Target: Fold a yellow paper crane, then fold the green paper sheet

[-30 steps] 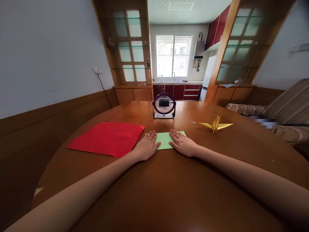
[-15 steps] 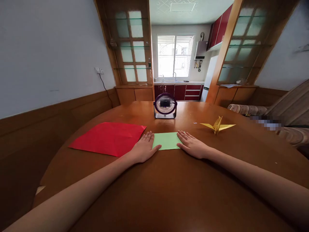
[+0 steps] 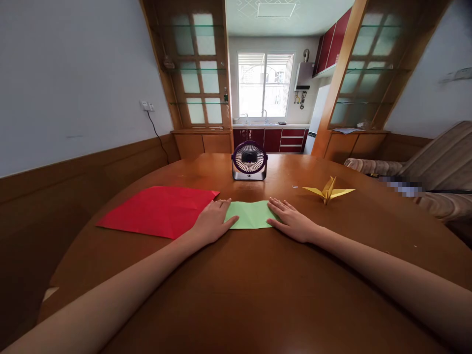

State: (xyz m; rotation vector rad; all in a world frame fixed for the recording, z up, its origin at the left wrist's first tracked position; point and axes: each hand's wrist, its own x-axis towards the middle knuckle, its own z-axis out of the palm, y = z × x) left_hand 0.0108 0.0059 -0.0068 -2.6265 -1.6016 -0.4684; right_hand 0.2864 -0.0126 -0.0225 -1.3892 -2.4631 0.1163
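Here, the person's left hand (image 3: 211, 223) lies flat on the round brown wooden table (image 3: 258, 295), palm down, with the fingers stretched out. It grips nothing. Its fingertips press on the left end of a flat light green sheet of paper (image 3: 250, 215). The right hand (image 3: 293, 222) lies flat too, palm down and fingers spread a little, holding nothing. Its fingertips rest on the right end of the same green sheet. So the green paper sits on the table right between the two hands, touching both, with its middle part bare.

Just beside the left hand, on its outer side, lies a big flat red sheet of paper (image 3: 158, 210). Its near corner comes right up to the left hand's fingers; whether they touch cannot be told. Its right edge sits close to the green sheet.

Past the fingertips of both hands, farther away on the table, stands a small round dark purple desk fan (image 3: 250, 161) on a silver base. It stands upright and faces the person.

Out past the right hand, on its outer side and a bit farther away, sits a yellow folded paper crane (image 3: 328, 191) with its wings spread wide. It is well apart from the hand and from the green sheet.
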